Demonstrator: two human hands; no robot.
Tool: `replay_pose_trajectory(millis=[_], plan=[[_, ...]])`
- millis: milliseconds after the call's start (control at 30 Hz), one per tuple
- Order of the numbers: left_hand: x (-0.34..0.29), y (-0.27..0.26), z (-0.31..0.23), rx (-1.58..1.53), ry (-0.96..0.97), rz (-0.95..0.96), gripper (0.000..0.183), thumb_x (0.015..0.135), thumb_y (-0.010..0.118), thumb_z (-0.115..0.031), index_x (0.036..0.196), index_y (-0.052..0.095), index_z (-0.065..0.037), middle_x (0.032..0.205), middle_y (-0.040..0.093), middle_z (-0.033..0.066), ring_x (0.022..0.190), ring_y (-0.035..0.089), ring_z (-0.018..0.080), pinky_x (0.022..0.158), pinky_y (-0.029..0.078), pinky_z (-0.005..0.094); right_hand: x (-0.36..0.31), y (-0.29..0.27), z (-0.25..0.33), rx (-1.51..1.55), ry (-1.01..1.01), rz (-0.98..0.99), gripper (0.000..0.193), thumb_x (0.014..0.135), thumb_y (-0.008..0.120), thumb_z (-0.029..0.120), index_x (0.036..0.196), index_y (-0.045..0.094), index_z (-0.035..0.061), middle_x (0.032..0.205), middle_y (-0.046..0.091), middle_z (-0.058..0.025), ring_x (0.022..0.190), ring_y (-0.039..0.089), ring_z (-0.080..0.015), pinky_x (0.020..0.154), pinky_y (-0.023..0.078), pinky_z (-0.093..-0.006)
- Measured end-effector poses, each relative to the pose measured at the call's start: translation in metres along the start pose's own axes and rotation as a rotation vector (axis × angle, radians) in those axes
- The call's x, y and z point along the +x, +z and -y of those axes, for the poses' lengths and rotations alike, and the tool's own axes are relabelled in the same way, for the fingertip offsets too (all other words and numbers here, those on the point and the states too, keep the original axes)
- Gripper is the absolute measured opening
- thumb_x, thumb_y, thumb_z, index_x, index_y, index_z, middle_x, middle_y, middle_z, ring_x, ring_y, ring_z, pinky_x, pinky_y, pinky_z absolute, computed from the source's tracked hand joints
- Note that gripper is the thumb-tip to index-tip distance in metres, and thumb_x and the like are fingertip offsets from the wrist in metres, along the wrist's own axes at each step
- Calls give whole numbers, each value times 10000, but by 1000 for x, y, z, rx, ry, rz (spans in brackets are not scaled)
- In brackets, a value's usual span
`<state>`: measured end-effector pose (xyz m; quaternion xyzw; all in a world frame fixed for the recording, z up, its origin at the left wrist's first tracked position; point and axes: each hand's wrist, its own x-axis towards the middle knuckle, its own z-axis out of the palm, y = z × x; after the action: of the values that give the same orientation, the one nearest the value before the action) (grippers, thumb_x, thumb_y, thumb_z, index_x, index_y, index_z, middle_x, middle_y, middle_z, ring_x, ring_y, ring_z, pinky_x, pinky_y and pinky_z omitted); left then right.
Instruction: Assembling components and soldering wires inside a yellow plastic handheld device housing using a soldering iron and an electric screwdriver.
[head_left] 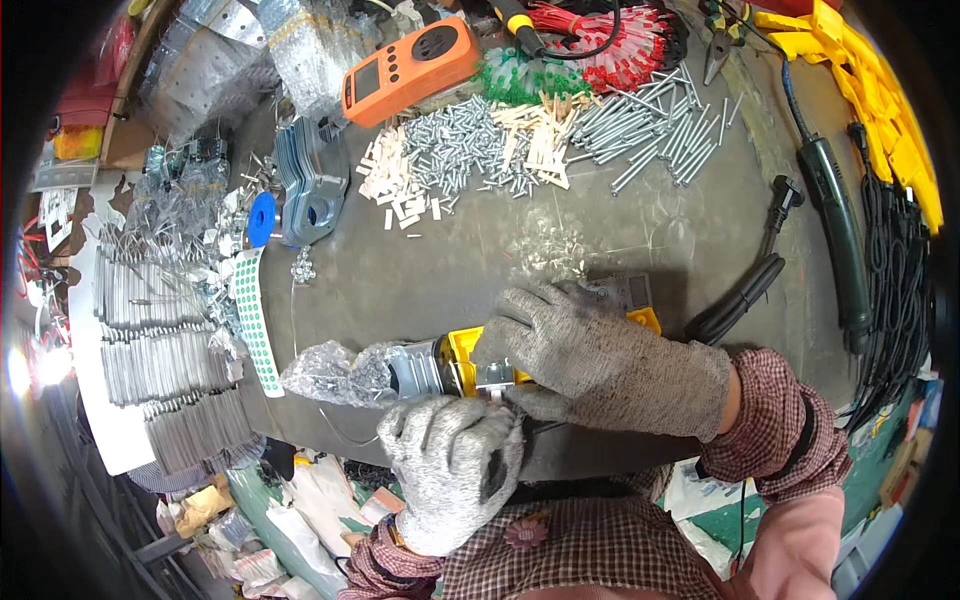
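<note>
Both of my hands wear grey knit gloves. At the table's near edge lies a yellow and black tool housing [463, 350] with a small silver metal block [494, 376] in it. My right hand [590, 350] curls over the housing from the right, thumb on the near side, fingers on the far side. My left hand [455, 460] is closed just in front of the metal block; its fingertips are turned away, so what it pinches is hidden. A ribbed silver cylinder [415, 370], partly in clear plastic wrap [338, 375], adjoins the housing's left end.
Beyond my hands lie loose screws [465, 145], long bolts [650, 125], an orange meter [410, 70] and bundled red-tipped wires [630, 45]. Stacked metal strips [165, 365] stand left. Right are a black cable [740, 295], a dark handled tool [835, 235] and yellow parts [870, 90].
</note>
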<state>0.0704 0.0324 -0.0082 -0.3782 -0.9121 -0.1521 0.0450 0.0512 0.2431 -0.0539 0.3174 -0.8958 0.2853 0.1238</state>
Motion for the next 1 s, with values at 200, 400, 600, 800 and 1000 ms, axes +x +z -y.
replay_pose_trajectory(millis=[200,400,600,800,1000], plan=[[2,-3,4,-34,-54,-4,337,729,843,-94,986,634,-154,1009,648,9,981,615,244,942,395,459,2,-1,1,14,74,57,271,815,648,240,961,697,17,992,619,-97,1033,577,-253,911,492,-388],[-7,-28,8,-58,-155,83,316,820,716,-34,1129,676,-85,1003,710,50,1010,633,242,1006,392,463,1,0,-2,29,9,53,259,819,647,223,962,700,14,1057,619,-97,1049,578,-259,919,505,-398],[3,-15,9,-244,-163,22,273,814,774,-92,1085,744,-86,1026,714,46,1004,605,247,940,391,446,1,-1,-1,86,-29,91,350,842,655,234,1107,697,9,1167,618,-131,1121,585,-311,985,507,-431],[6,-15,19,-134,-93,20,398,765,802,-82,1150,699,-91,1081,694,53,1039,589,255,966,372,450,1,6,5,215,126,74,368,900,641,196,1242,659,61,1138,601,-199,1092,606,-354,965,517,-470],[11,-17,21,-103,-56,30,368,760,772,-37,1116,706,-102,1092,687,49,1051,591,278,978,371,460,-1,4,6,151,134,79,354,901,637,160,1245,658,80,1133,581,-189,1078,612,-347,942,522,-478]])
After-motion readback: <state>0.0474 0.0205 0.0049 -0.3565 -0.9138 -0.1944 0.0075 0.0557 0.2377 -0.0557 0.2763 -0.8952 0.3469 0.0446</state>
